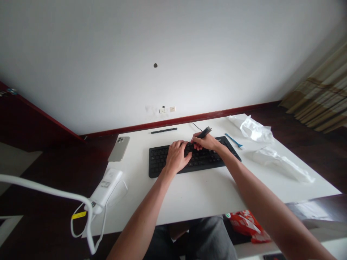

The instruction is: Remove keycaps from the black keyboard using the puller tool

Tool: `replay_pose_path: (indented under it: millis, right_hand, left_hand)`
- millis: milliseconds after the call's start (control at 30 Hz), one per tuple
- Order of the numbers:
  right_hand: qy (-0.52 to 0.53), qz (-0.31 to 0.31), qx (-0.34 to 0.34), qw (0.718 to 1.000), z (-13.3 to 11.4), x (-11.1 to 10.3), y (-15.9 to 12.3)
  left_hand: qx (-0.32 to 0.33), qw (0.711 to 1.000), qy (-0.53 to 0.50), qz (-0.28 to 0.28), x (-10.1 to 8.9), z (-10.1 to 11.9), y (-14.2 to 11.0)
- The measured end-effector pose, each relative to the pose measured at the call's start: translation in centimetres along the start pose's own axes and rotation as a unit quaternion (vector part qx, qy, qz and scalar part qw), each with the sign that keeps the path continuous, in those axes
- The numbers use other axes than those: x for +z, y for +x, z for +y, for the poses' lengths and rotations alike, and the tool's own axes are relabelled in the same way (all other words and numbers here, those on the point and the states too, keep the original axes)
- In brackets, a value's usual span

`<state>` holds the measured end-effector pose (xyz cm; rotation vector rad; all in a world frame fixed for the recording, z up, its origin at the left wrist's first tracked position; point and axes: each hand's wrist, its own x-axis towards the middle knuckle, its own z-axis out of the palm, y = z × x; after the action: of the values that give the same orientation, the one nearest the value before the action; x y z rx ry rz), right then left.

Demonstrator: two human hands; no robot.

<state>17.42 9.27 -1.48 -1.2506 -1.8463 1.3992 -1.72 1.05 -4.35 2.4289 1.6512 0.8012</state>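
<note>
Keyboard (208, 162), black, lies directly under both your hands. Your left hand (176, 157) rests on its keys, fingers slightly curled and holding nothing. Your right hand (206, 142) sits at the keyboard's top edge, narrowly pinching a black pen-shaped tool (204, 132) angled up and to the right. Just past that hand lies a slender blue tool (233, 141); further right are two white plastic wrappers (253, 129). Ahead of your hands is a black strip (164, 130) on the white desk (195, 195). Left of your left hand lie a silver smartphone (118, 148) and, nearer you, a white corded unit (104, 187). Below your right forearm, under the desk, shows a red snack bag (246, 225).
</note>
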Motion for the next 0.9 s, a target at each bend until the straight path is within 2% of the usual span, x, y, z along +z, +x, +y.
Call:
replay_pose_path:
  millis: [133,333,567,667,733,833,900]
  right_hand:
    - [0.012,0.014,0.009,1.000,0.3,0.3,0.2]
    - [-0.003,0.017,-0.033,0.999,-0.1,0.8,0.0]
    - [0.056,0.048,0.037,0.997,0.2,0.8,0.4]
    - [0.039,0.077,0.050,0.995,0.0,1.2,0.3]
    - [-0.006,0.080,0.008,0.997,-0.4,1.6,0.0]
    - [-0.087,0.052,-0.086,0.991,-1.2,2.0,-0.7]
    - [-0.108,0.037,-0.114,0.987,-1.4,2.1,-0.9]
  left_hand:
    - [-0.002,1.000,-0.002,-0.003,0.0,0.0,0.0]
    - [0.000,1.000,-0.002,-0.003,-0.1,0.0,0.0]
    - [0.003,1.000,-0.004,0.000,0.0,0.0,0.0]
    - [0.003,1.000,-0.006,0.006,0.0,0.0,0.0]
    - [0.003,1.000,-0.011,0.010,-0.1,0.1,0.0]
    - [0.004,1.000,-0.024,0.011,-0.2,0.1,0.0]
    - [0.005,0.999,-0.031,0.012,-0.3,0.1,0.0]
